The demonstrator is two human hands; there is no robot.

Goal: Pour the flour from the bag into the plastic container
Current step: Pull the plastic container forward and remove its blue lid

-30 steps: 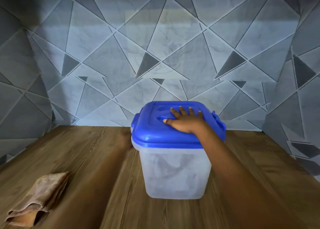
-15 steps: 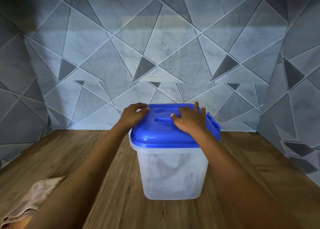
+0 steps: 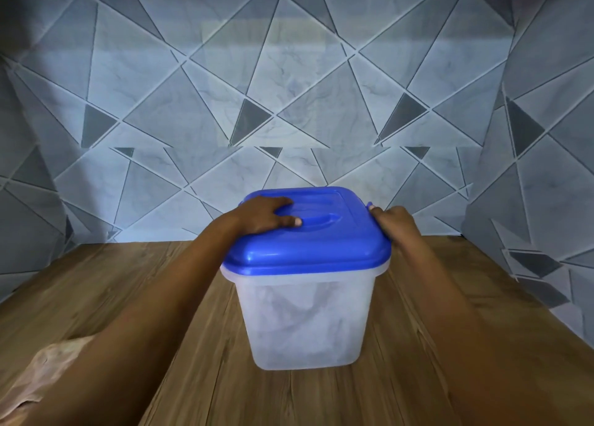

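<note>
On the desk [image 3: 321,400]: container [image 3: 305,313], lid [image 3: 321,242] fitted; left hand [image 3: 263,216] flat on lid, fingers spread; right hand [image 3: 398,226], fingers curled round lid's right edge; bag [image 3: 41,371] at front-left edge.

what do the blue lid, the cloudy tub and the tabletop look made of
The blue square lid looks like glossy moulded plastic, with highlights along its rim. The translucent tub: frosted plastic, dim shapes showing through. The brown tabletop: matt wood grain, perhaps only laminate.

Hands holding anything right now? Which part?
The lid: right hand grips its right edge; left hand rests on its top.
</note>
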